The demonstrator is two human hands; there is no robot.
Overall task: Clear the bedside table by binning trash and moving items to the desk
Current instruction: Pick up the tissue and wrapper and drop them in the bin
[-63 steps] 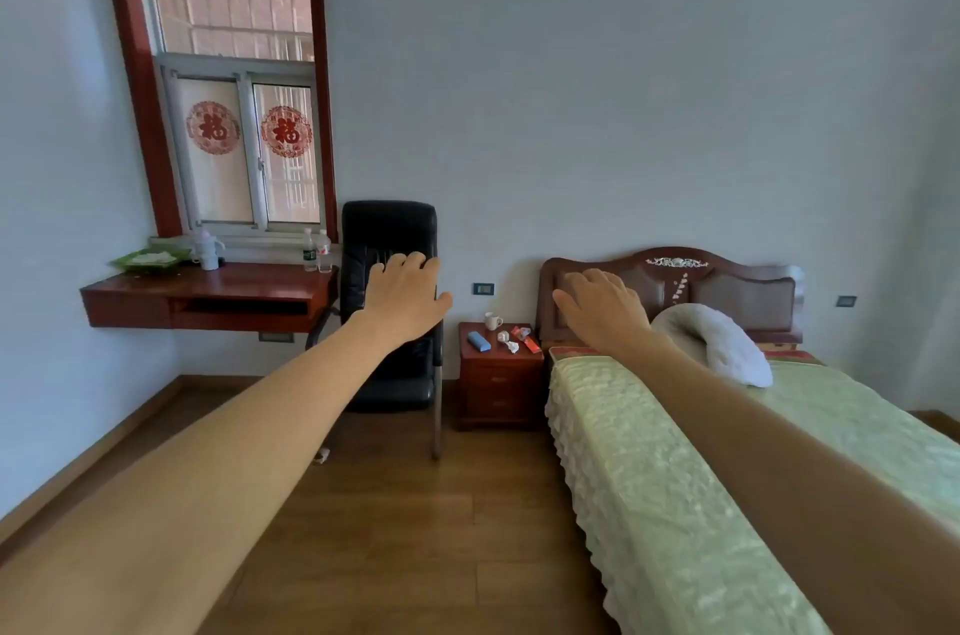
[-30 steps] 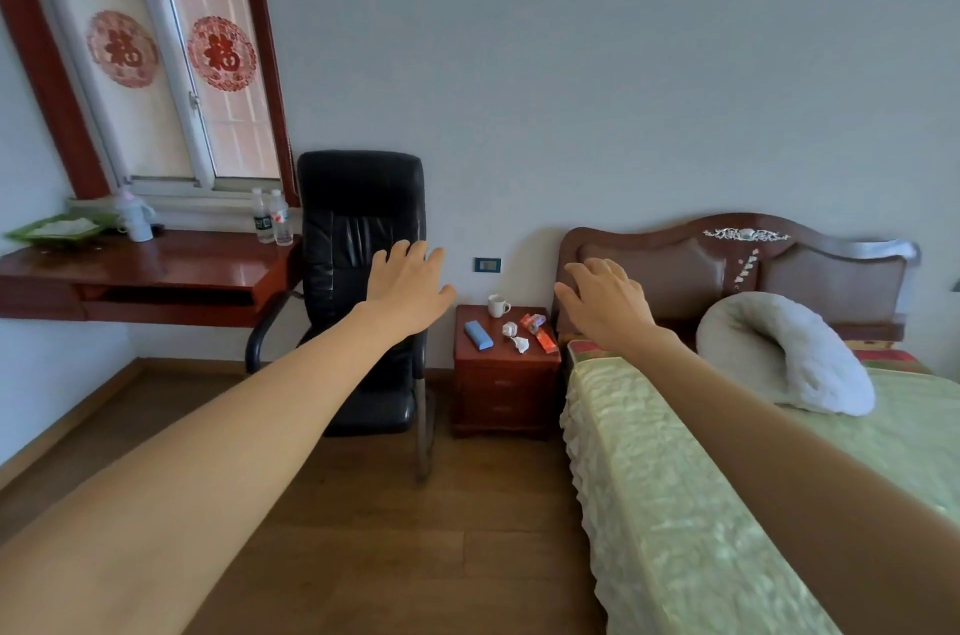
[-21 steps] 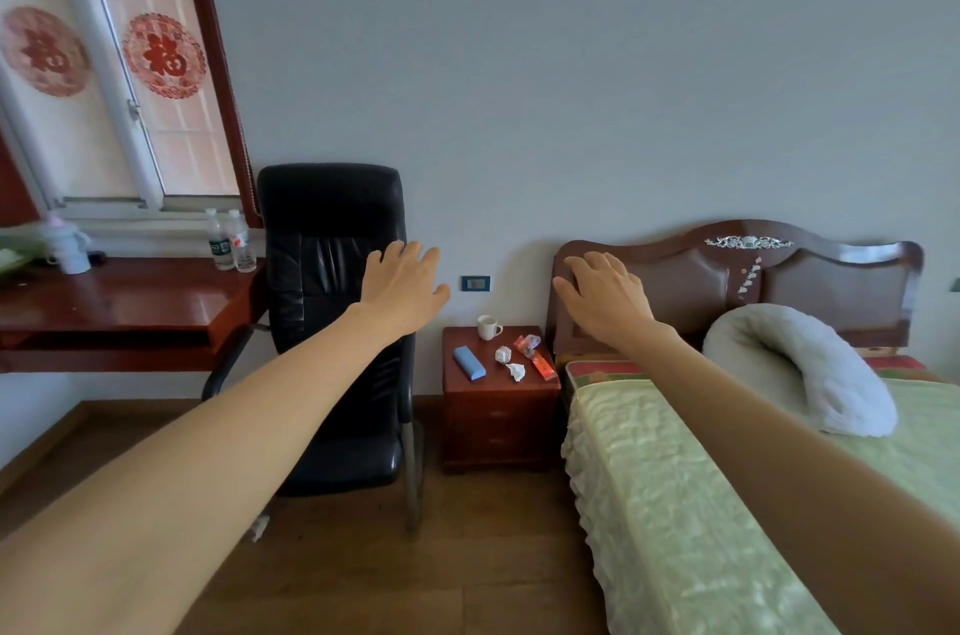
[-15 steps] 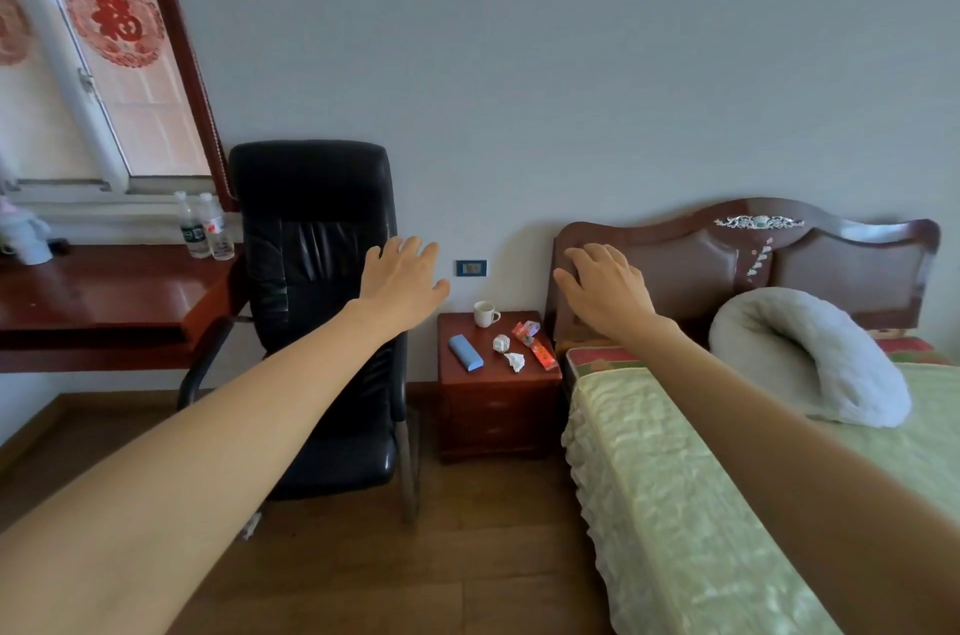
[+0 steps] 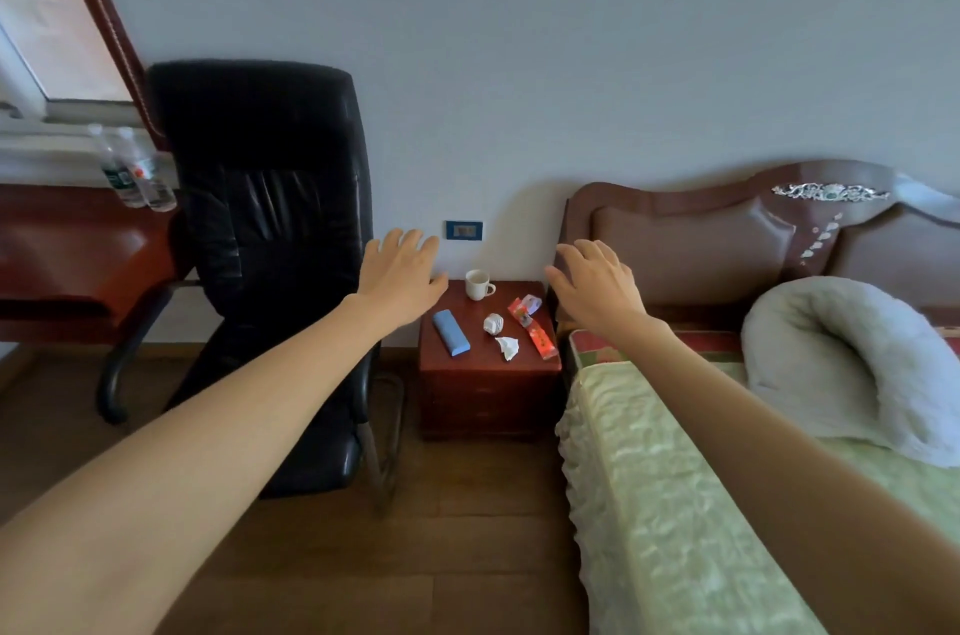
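The red-brown bedside table (image 5: 488,390) stands between a black chair and the bed. On its top lie a white cup (image 5: 478,284), a blue case (image 5: 451,332), a crumpled white paper ball (image 5: 493,324), a second scrap of white paper (image 5: 508,347) and a red wrapper (image 5: 534,334). My left hand (image 5: 401,274) is stretched out, fingers apart and empty, seen just left of the table. My right hand (image 5: 596,287) is also empty and spread, seen just right of it. Both hands are nearer to me than the table. The wooden desk (image 5: 67,265) is at the left.
A black office chair (image 5: 260,239) stands between the desk and the bedside table. Two water bottles (image 5: 136,177) stand at the desk's back corner. The bed (image 5: 675,504) with a green cover and a white pillow (image 5: 852,364) fills the right. Wooden floor lies ahead of me.
I have come closer to the bedside table and the view has turned right and down; the window and desk slid off to the left. Both hands stayed stretched out and empty.
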